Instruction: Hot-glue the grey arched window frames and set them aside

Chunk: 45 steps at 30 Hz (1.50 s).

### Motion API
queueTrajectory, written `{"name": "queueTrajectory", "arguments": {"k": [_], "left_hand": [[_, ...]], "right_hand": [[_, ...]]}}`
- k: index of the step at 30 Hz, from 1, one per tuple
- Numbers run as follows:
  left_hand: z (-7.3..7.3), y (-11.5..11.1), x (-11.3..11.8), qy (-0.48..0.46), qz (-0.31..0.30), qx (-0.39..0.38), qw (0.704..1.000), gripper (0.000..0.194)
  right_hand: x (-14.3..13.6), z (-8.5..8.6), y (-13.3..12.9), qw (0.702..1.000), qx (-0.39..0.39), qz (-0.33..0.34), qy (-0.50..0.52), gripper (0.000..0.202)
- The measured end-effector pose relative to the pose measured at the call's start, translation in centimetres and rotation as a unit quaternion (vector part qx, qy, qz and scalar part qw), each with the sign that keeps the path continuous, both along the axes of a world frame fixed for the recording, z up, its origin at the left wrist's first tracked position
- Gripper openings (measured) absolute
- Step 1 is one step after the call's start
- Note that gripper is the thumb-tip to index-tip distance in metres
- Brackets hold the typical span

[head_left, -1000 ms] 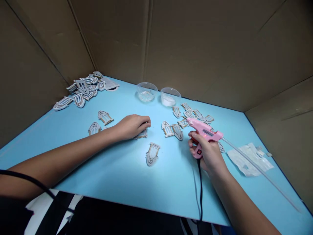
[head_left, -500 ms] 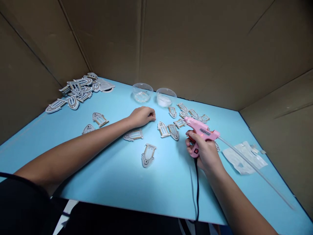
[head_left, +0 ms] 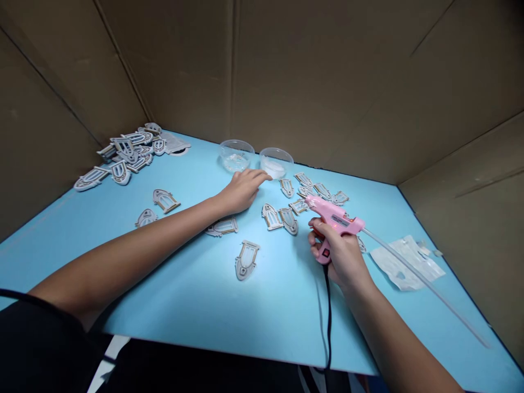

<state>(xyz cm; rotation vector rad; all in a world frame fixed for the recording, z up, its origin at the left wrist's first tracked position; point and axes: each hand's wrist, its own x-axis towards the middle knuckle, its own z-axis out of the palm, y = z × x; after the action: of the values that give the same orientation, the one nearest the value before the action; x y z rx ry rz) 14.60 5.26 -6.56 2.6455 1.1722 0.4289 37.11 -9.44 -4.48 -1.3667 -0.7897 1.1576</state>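
My right hand [head_left: 343, 250] is wrapped round the handle of a pink hot glue gun [head_left: 336, 217], its nozzle pointing left. A long clear glue stick [head_left: 423, 279] sticks out of the gun's back, and a black cord [head_left: 329, 316] hangs from the handle. My left hand [head_left: 244, 191] reaches forward with fingers stretched out, palm down, at the near side of a clear plastic cup [head_left: 289, 159] with white contents. Whether the fingertips touch the cup I cannot tell. Below my left hand lies a flat arched window-shaped piece [head_left: 223, 227], partly hidden by the forearm.
Several similar arched pieces [head_left: 289, 220] lie near the gun's nozzle, and one piece [head_left: 247, 260] lies nearer the front. A heap of arched pieces [head_left: 125, 150] is at the back left. Another clear cup [head_left: 224, 158] stands beside the first. A white plastic packet [head_left: 403, 267] lies right; cardboard walls [head_left: 319, 82] surround the table.
My left hand has moved slightly forward to the cup, and its curled fingers have straightened out. My right hand holds the glue gun as before.
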Motion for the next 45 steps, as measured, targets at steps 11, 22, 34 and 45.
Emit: {"name": "queueTrajectory", "arguments": {"k": [11,22,34,45], "left_hand": [[1.2,-2.7,0.2,0.124,-0.048,-0.032,0.991,0.053],[0.2,-4.8,-1.7,0.018,0.007,-0.142,0.99,0.086],[0.9,-3.2,-2.6,0.017,-0.106,-0.251,0.962,0.108],[-0.4,-6.4,-6.7,-0.195,0.011,-0.136,0.971,0.099]], "right_hand": [[0.1,-0.2,-0.1,1.0,-0.001,0.012,-0.01,0.036],[-0.8,-0.2,-0.5,0.999,-0.01,0.033,-0.029,0.035],[-0.7,-0.8,-0.5,0.997,-0.019,0.037,-0.058,0.034],[-0.9,-0.5,-1.6,0.995,0.023,0.033,-0.095,0.031]]}}
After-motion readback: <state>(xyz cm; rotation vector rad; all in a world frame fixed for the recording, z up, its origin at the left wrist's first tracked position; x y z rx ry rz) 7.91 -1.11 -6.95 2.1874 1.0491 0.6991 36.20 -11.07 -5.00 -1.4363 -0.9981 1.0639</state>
